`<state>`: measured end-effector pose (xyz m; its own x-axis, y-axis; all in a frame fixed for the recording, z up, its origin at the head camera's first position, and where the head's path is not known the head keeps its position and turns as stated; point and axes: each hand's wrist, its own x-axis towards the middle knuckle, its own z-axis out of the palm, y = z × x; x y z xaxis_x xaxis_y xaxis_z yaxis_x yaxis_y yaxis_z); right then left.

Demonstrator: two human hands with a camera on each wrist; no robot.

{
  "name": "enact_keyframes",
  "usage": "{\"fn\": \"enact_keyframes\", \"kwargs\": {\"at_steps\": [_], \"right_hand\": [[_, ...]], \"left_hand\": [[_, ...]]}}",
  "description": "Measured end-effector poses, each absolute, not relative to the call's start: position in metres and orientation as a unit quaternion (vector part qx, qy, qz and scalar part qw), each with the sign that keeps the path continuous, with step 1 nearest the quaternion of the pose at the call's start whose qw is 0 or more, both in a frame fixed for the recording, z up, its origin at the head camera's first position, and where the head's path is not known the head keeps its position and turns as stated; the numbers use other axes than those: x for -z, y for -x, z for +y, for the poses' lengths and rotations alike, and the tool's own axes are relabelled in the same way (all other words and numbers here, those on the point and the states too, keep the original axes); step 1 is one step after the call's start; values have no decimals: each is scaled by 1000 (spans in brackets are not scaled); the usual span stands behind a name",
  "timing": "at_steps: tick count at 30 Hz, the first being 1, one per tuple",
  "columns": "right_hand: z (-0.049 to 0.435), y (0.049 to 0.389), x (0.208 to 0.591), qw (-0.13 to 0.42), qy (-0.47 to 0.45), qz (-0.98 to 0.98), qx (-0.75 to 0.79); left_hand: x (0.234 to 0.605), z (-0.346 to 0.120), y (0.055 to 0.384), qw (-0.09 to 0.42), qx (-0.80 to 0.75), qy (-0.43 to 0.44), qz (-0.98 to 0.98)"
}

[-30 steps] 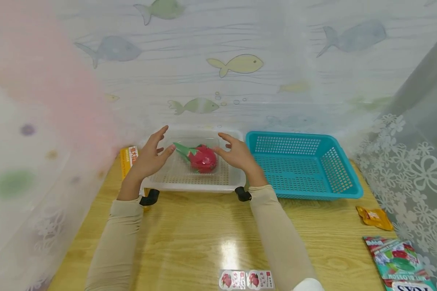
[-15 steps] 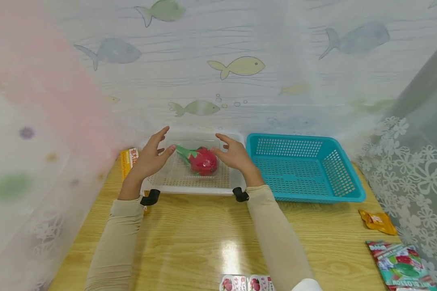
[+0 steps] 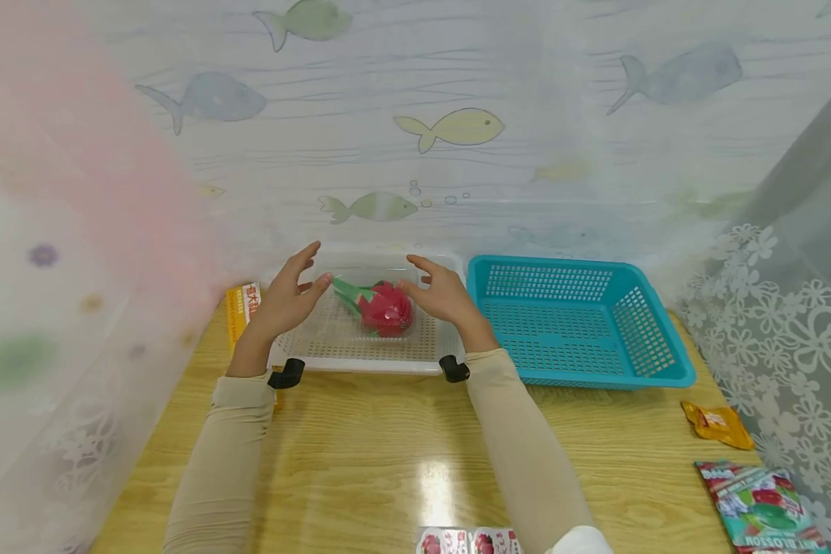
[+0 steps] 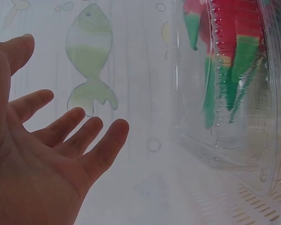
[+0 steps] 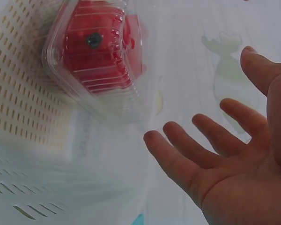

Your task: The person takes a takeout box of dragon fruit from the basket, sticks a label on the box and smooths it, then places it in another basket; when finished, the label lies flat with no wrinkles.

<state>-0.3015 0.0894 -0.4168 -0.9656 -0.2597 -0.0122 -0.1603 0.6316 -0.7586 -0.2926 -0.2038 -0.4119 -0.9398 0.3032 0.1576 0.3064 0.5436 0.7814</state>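
A red dragon fruit (image 3: 388, 309) with long green leaves lies inside a clear plastic clamshell box (image 4: 239, 161). That box stands in a white perforated basket (image 3: 367, 363) at the back of the table. Over the basket's left side, my left hand (image 3: 289, 302) is held with fingers spread and nothing in it. My right hand (image 3: 448, 295) mirrors it on the other side, palm facing the box, also holding nothing. Both wrist views show a gap between the fingers and the box walls. In the head view the thumbs come close to the leaves and the fruit.
A teal basket (image 3: 670, 338) stands directly right of the white one. Yellow packaging (image 3: 239, 312) sits at the left edge. An orange packet (image 3: 716, 425) and a green-red bag (image 3: 762, 504) lie at right; dragon fruit stickers (image 3: 467, 542) lie in front.
My right hand has shifted slightly left, toward the box. The left hand stays nearly in place. The head view has tilted a little, so the table sits lower in it.
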Motion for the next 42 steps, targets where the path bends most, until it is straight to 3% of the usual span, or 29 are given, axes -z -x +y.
{"fn": "enact_keyframes", "kwargs": {"at_steps": [28, 42], "right_hand": [[79, 313, 420, 59, 99, 894, 432], [84, 318, 438, 72, 127, 897, 417]], "left_hand": [[426, -209, 314, 11, 450, 159, -879], [445, -211, 324, -36, 385, 192, -902]]}}
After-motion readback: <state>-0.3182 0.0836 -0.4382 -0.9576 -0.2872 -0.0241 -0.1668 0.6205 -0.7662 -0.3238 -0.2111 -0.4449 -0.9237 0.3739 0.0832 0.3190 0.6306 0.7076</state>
